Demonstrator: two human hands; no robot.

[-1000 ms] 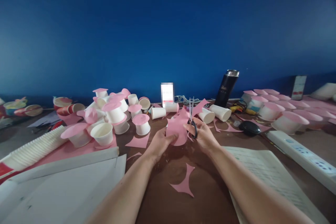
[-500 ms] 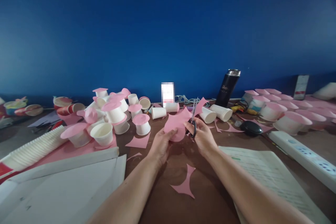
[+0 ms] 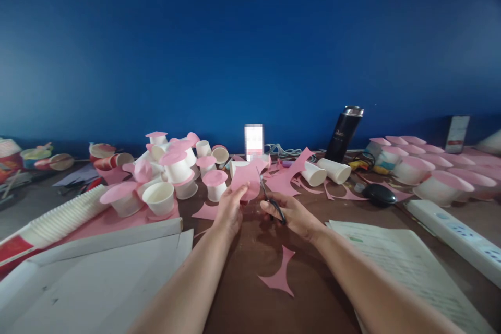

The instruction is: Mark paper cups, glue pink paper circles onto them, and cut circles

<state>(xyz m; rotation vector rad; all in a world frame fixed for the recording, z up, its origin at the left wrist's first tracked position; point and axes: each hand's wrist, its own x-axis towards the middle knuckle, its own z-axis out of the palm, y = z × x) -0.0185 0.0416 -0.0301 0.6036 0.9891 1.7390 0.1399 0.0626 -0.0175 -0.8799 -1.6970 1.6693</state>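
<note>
My left hand (image 3: 230, 210) holds up a rounded piece of pink paper (image 3: 245, 181) by its lower edge. My right hand (image 3: 294, 215) grips black-handled scissors (image 3: 271, 201), whose blades point up and left toward the pink piece. A larger pink offcut (image 3: 287, 177) lies on the brown table just behind the scissors. A curved pink scrap (image 3: 279, 274) lies on the table between my forearms.
White paper cups (image 3: 176, 167), many capped with pink discs, pile up at the left; a stack of cups (image 3: 64, 218) lies on its side. More capped cups (image 3: 442, 188), a black flask (image 3: 342, 133), a mouse (image 3: 379, 194), a power strip (image 3: 456, 232), printed sheets (image 3: 407, 271) and white boards (image 3: 90, 271) surround me.
The pink piece came free of the larger sheet and moved left in my left hand. My right hand lowered and the scissors tilted from upright to pointing left.
</note>
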